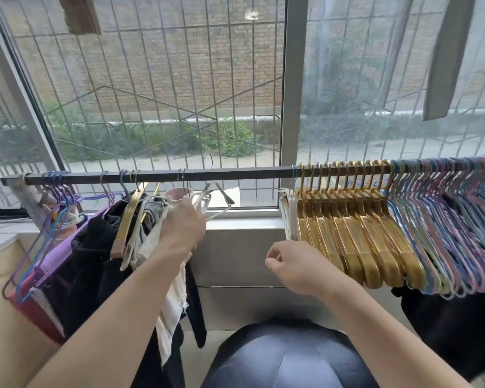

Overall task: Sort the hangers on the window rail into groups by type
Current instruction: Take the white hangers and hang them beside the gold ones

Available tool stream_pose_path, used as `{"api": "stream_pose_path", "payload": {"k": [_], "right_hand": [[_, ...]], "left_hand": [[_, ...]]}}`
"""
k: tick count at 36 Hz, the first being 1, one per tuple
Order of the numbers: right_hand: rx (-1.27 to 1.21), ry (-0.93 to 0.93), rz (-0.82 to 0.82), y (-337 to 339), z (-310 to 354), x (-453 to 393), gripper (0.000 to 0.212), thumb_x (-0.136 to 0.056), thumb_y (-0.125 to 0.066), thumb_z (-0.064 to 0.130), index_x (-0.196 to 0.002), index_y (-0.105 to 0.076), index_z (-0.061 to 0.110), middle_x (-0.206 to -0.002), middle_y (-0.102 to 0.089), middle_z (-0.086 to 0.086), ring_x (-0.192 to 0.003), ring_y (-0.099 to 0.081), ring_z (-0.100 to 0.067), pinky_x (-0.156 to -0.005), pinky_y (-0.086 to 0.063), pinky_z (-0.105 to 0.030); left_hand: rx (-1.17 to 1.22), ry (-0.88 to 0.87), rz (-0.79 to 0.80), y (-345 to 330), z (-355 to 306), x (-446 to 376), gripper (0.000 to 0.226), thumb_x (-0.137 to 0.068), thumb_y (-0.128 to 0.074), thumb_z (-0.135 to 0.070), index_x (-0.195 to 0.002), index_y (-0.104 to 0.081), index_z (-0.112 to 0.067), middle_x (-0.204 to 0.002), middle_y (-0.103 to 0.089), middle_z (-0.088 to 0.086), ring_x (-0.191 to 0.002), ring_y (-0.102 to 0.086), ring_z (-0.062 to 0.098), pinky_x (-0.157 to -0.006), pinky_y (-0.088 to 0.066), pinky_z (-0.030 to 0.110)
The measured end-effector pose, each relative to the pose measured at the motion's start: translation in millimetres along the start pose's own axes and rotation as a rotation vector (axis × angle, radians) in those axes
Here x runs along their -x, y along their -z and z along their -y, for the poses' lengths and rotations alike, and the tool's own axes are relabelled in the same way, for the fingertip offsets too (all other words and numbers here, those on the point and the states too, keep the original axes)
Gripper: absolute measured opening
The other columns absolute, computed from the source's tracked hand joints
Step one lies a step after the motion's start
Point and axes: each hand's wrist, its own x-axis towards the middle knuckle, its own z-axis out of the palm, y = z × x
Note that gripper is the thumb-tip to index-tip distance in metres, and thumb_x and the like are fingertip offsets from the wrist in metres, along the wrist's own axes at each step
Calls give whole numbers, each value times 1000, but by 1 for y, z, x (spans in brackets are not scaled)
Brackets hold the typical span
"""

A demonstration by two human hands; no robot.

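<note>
Sorting is well along: gold hangers [356,233] hang packed together on the window rail [157,175], pastel wire hangers [454,233] bunched just right of them, a few white hangers [287,217] at the gold group's left edge. Left hand [182,228] has its grip closed around a bundle of white hangers [207,203] lifted below the rail, probably to carry them across to the white group. Right hand [294,268] hangs below the white group with fingers curled; cannot tell whether that grip pinches anything. Left stretch of rail is unsorted: purple wire hangers [59,189], one gold hanger [130,217] and dark clothes [95,247] mixed. Pink cup [177,194] on the sill behind
</note>
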Motion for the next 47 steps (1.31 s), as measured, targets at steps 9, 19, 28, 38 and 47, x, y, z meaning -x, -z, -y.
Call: {"api": "stream_pose_path", "payload": {"k": [9, 19, 28, 38, 47], "right_hand": [[-253, -97, 160, -55, -16, 22, 22, -99, -51, 36, -106, -70, 27, -95, -69, 10, -77, -69, -10, -65, -49, -22], [-526, -674, 450, -205, -139, 84, 16, -99, -54, 11, -85, -61, 15, -72, -63, -2, -50, -58, -11, -50, -48, -21], [-751, -853, 214, -239, -175, 100, 34, -105, -42, 39, -111, -58, 9, -103, -53, -4, -93, -55, -25, -79, -57, -41], [-1234, -917, 104, -227, -197, 101, 38, -106, -49, 41, -126, -61, 11, -96, -62, -14, -71, -59, -22, -63, -54, -34], [-1005, -622, 379, -216, -207, 132, 39, -98, -63, 45, -78, -71, 13, -77, -41, -3, -65, -35, -12, -60, -28, -27]], "left_hand": [[83, 124, 329, -51, -7, 35, 21, -104, -42, -24, -102, -55, -7, -94, -63, 13, -47, -71, 28, -50, -59, 38], [46, 351, 756, -118, 156, 189, 24, -103, -51, -28, -96, -66, -12, -88, -65, 11, -70, -62, 27, -54, -59, 35], [286, 304, 968, -80, 202, 209, 30, -104, -57, -27, -76, -67, -20, -61, -41, -4, -54, -36, 10, -52, -37, 24], [486, 291, 997, -74, 205, 226, 36, -109, -51, -26, -79, -72, -28, -69, -41, -5, -60, -35, 9, -51, -33, 16], [176, 238, 967, -94, 219, 231, 33, -106, -49, -43, -92, -66, -19, -66, -46, -10, -63, -42, 11, -57, -35, 28]]}}
